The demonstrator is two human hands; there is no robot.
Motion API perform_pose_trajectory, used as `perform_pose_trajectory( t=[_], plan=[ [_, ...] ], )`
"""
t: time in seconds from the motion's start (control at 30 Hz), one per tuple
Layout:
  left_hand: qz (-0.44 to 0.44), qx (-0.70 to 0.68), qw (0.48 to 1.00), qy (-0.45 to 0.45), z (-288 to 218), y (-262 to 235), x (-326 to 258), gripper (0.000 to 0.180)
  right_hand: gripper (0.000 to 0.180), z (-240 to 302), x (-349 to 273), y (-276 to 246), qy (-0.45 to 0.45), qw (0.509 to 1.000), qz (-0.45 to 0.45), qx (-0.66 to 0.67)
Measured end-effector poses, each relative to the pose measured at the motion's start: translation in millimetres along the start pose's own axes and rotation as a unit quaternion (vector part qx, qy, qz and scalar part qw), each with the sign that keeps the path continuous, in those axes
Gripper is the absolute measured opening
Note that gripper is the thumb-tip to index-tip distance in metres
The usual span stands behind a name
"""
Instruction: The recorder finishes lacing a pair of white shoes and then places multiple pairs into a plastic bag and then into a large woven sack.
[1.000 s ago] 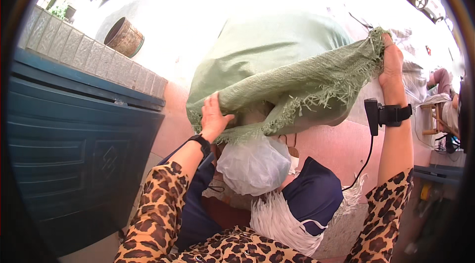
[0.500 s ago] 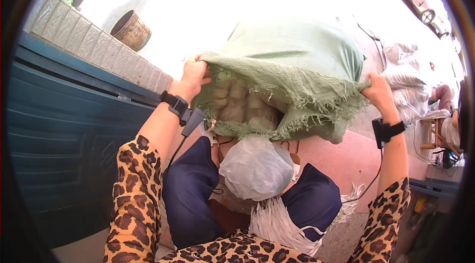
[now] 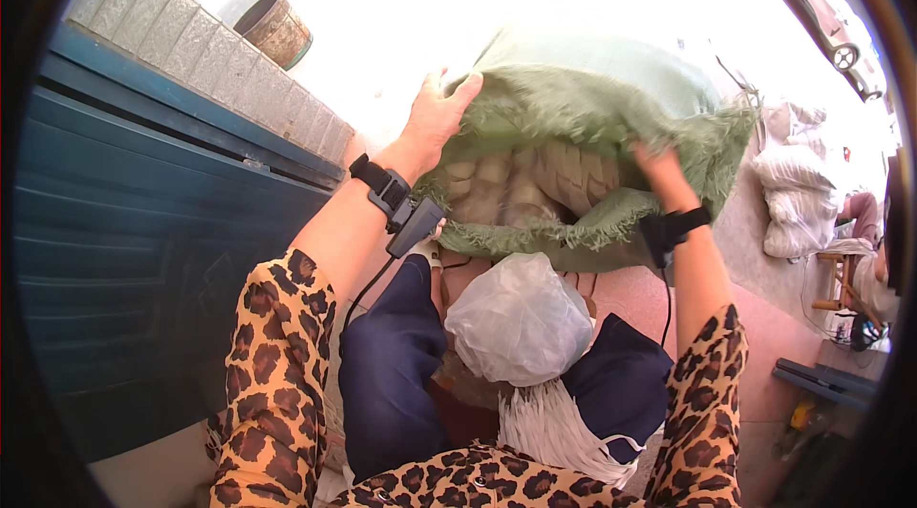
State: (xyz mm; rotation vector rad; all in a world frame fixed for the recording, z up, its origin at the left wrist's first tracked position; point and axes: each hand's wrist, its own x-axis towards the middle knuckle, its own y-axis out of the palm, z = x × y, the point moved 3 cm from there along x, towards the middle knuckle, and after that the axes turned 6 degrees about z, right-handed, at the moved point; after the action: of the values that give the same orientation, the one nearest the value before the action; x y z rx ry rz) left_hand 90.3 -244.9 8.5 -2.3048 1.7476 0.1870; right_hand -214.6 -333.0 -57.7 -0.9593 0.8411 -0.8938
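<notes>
A large green woven sack (image 3: pixel 573 78) lies in front of me with its frayed mouth toward me. Several pale, rounded bundles (image 3: pixel 506 183) show inside, too blurred to name. At the mouth's left rim is my left hand (image 3: pixel 441 121), its visible thumb and finger apart; the other fingers are partly hidden. My right hand (image 3: pixel 659 164) is smeared by motion at the right part of the opening, so its fingers cannot be read. Between my knees sits a round thing wrapped in translucent white plastic (image 3: pixel 521 322). A bunch of white strips (image 3: pixel 559 432) lies by my right thigh.
Left of me runs a dark blue panelled surface (image 3: pixel 162 269) beside a grey tiled ledge (image 3: pixel 220 59). A rusty bucket (image 3: pixel 275 29) stands beyond it. On the right are full white sacks (image 3: pixel 798 183), a wooden stool (image 3: pixel 838 284) with a seated person, and a parked car (image 3: pixel 821 2).
My right hand has left the sack's right corner and moved inward to the opening. My left hand's grip on the rim has loosened. The mouth gapes wider, showing more bundles.
</notes>
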Motion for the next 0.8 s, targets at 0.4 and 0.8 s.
perform_pose_trajectory(
  t=[0.4, 0.8],
  plan=[
    [0.380, 0.389, 0.824, 0.156, 63.6, 100.9, -51.9, 0.040, 0.017, -2.4, -52.9, 32.4, -0.053, 0.995, 0.047, 0.070],
    [0.139, 0.464, 0.869, 0.101, 80.0, 76.8, 7.3, 0.070, 0.050, -63.5, -116.0, 61.9, 0.124, 0.970, 0.194, 0.078]
  ],
)
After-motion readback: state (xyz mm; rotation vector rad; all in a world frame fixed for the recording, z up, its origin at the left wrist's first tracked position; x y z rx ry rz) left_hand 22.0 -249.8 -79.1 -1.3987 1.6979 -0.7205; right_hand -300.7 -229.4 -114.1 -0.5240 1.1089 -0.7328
